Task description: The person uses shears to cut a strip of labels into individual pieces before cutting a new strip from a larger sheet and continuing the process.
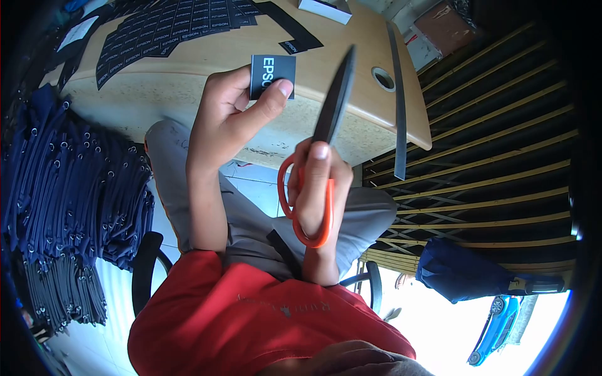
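My left hand (235,116) pinches a small dark rectangular label (271,70) between thumb and fingers, just above the table's near edge. White letters "EPSO" show on it, and my thumb covers the rest. In my right hand (320,182) is a pair of scissors (334,103) with orange-red handles and dark blades. The blades look closed together and point up and away from me, to the right of the label and apart from it. Farther back on the table lie sheets of dark labels (175,28) printed with "EPSON". A dark offcut strip (291,28) lies beside them.
The wooden table (351,81) has a round cable hole (383,79). A long dark strip (400,106) overhangs its right side. Bundles of dark blue straps (81,182) with metal rings are at the left. A folding metal gate (483,163) stands at the right.
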Demonstrator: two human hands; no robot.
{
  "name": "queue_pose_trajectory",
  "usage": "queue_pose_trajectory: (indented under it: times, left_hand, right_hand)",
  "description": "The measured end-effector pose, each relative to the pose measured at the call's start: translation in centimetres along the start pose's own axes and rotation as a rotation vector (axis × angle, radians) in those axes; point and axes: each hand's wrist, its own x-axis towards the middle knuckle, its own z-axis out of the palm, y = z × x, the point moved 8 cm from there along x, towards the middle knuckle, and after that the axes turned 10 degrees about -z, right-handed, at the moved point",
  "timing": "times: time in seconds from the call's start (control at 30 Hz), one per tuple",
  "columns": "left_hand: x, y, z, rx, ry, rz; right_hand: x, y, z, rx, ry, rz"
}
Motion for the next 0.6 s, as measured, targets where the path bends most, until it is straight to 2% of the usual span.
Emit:
queue_pose_trajectory:
  times: [0.1,0.17,0.23,0.3,0.37,0.4,0.47,0.53,0.6]
  left_hand:
    - [0.2,-0.5,0.0,-0.007,-0.015,-0.005]
    - [0.8,-1.8,0.2,-0.125,-0.065,-0.081]
    - [2.2,-2.4,0.4,-0.166,-0.070,-0.082]
    - [4.8,-3.1,0.4,-0.181,-0.127,-0.137]
    - [8.3,-3.2,0.4,-0.011,-0.142,-0.201]
    - [10.5,-2.8,0.7,0.063,-0.182,-0.186]
    - [15.1,-3.2,1.6,0.262,-0.248,-0.146]
    - [19.9,-4.7,2.7,0.502,-0.283,-0.069]
    - [25.8,-8.6,3.2,0.768,-0.289,-0.039]
  right_hand:
    - [0.0,0.4,-1.4,0.198,0.073,-0.024]
    - [0.2,0.7,-2.2,0.318,0.096,0.020]
    - [0.9,2.3,-2.8,0.360,0.041,0.046]
    - [1.5,4.5,-2.1,0.172,-0.086,0.118]
    - [1.1,5.4,-0.4,-0.159,-0.287,0.091]
    - [-0.1,6.4,0.9,-0.250,-0.443,-0.036]
    - [-4.5,9.8,3.0,-0.262,-0.714,0.067]
    - [-9.2,13.1,3.7,-0.266,-0.884,0.231]
    - [-14.1,16.4,4.5,-0.286,-1.015,0.269]
